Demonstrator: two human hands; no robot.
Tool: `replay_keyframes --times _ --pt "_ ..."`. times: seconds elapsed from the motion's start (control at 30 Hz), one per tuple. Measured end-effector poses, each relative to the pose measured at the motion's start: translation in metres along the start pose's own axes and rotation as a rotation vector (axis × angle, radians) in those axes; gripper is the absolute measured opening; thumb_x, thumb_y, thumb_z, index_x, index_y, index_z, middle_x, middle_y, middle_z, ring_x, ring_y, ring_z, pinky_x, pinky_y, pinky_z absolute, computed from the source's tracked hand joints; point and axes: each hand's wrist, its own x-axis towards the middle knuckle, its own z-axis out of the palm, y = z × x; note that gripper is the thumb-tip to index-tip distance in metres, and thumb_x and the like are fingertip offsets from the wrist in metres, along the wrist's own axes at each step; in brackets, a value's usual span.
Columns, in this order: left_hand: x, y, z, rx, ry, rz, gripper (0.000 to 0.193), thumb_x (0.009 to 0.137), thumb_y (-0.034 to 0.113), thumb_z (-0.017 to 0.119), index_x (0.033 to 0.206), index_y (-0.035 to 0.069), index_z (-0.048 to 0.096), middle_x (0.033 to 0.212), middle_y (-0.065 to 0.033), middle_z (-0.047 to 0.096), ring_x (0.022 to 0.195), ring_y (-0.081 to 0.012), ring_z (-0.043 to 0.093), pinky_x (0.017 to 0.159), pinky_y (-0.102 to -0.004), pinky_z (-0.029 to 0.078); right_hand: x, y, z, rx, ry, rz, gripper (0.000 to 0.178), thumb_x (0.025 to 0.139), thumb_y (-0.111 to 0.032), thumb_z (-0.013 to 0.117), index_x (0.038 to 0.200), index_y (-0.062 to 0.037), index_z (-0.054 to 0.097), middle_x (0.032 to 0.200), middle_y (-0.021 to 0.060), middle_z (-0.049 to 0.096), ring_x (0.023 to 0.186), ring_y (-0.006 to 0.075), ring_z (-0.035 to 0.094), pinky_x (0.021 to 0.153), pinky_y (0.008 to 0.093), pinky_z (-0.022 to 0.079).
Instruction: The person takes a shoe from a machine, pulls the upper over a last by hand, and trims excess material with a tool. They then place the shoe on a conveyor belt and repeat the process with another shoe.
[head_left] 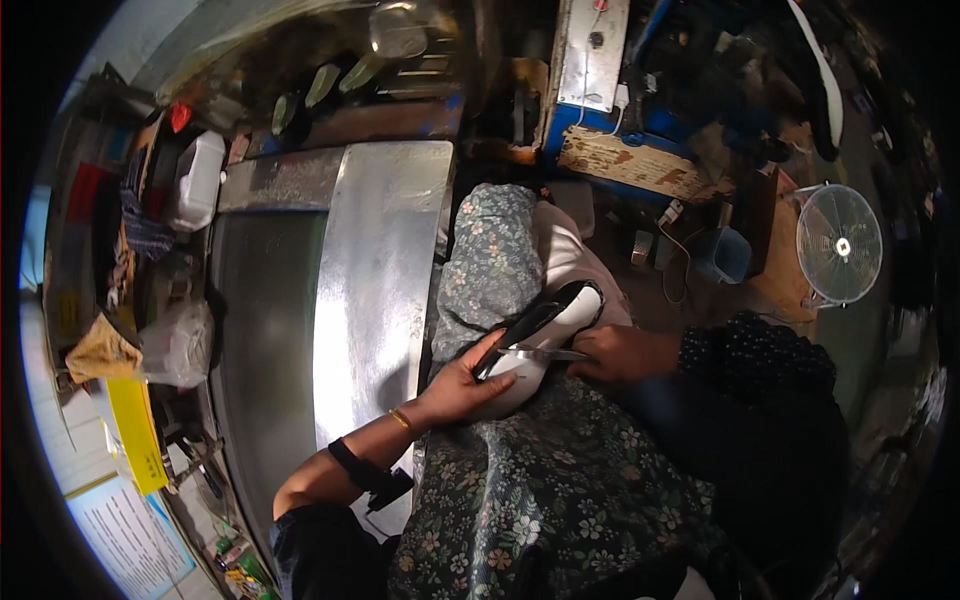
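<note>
Left hand (462, 388) is gripping the white-and-black shoe (577, 314) by its near end, steadying it over the floral cloth (560, 460) on the lap, while the right hand (617, 356) is holding a slim metal tool (530, 353) (blade or scissors, I cannot tell) across it. Judging by this, the person is seemingly working the shoe's edge; the next move is probably calling for a firm left hold and a short, controlled stroke. Beyond, a metal surface (385, 260) is gleaming to the left, and a round fan (843, 246) is sitting to the right.
</note>
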Motion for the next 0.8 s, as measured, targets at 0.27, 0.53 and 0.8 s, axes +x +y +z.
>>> replay_keyframes --times 0.27,0.53,0.8 --pt "0.038 0.037 0.006 -0.404 -0.196 -0.431 0.083 0.098 0.035 0.06 0.157 0.005 0.009 0.152 -0.0127 0.037 0.135 -0.0202 0.042 0.111 -0.0337 0.036 -0.036 0.0 0.054 -0.155 0.157 0.082 0.024 0.088 -0.024 0.064 0.1 -0.0038 0.059 0.098 0.0149 0.062 0.088 0.0336 0.065 0.071 0.044 0.053" --pt "0.032 0.022 0.027 0.096 0.031 -0.221 0.08 0.096 0.035 0.063 0.154 0.0 0.02 0.141 -0.0163 0.052 0.125 -0.0253 0.054 0.103 -0.034 0.044 -0.073 -0.016 0.031 0.003 -0.037 0.368 0.026 0.091 -0.024 0.061 0.109 -0.0053 0.06 0.099 0.0128 0.064 0.093 0.0297 0.066 0.08 0.0397 0.054" --pt "0.016 0.019 0.03 0.789 0.076 -0.131 0.094 0.084 0.06 0.068 0.146 -0.003 0.036 0.117 -0.0237 0.066 0.114 -0.0347 0.063 0.093 -0.0316 0.049 -0.031 -0.07 0.003 0.054 0.014 0.291 0.045 0.093 -0.044 0.063 0.088 0.0007 0.061 0.085 0.0226 0.066 0.081 0.042 0.064 0.072 0.0479 0.05"
